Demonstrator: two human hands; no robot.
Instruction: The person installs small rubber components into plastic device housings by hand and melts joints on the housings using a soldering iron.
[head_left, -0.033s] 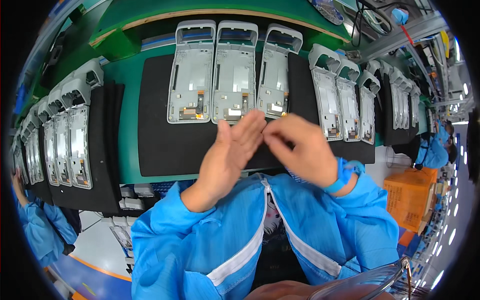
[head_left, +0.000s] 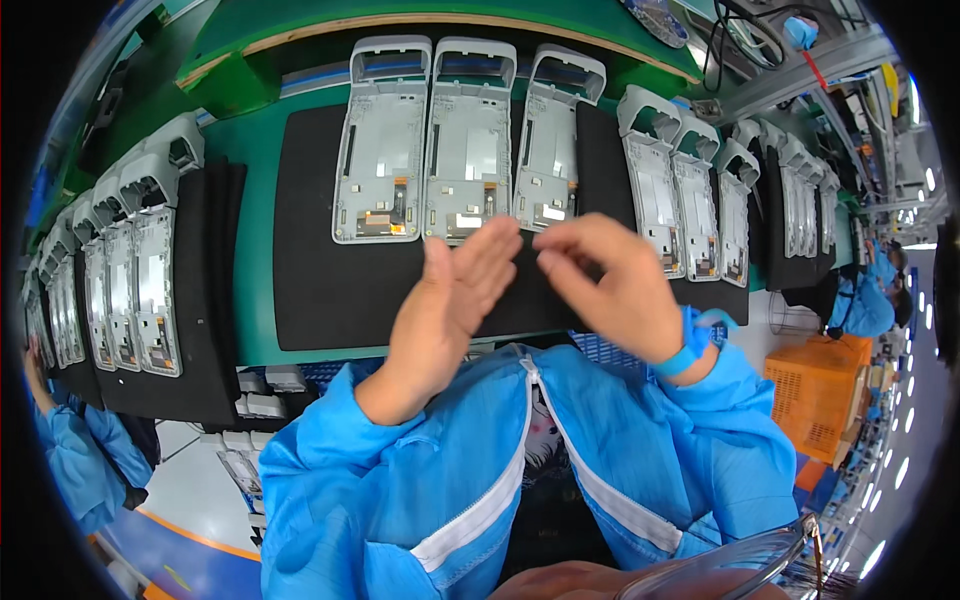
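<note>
My left hand (head_left: 447, 305) is raised over the front of the black mat, palm turned inward and fingers stretched out, with nothing in it. Facing it, my right hand (head_left: 615, 285) has its fingers curved and the thumb slightly apart from the index finger; I see nothing between them. A small gap separates the two hands. Just beyond them lie three light-grey device housings, a left one (head_left: 380, 160), a middle one (head_left: 468, 150) and a right one (head_left: 550, 150). Each has a frame-like opening at its far end and an orange-brown flex cable near its front end.
The black mat (head_left: 330, 300) covers part of the green bench (head_left: 258, 250). More housings stand in rows at left (head_left: 155, 290) and right (head_left: 655, 210). A green shelf (head_left: 440, 12) runs behind. An orange crate (head_left: 820, 395) is at right. Co-workers' blue sleeves (head_left: 80, 455) show at the sides.
My right fingertips, which were against my left fingertips, have come away from them. The left hand has shifted slightly left. The housings look unmoved.
</note>
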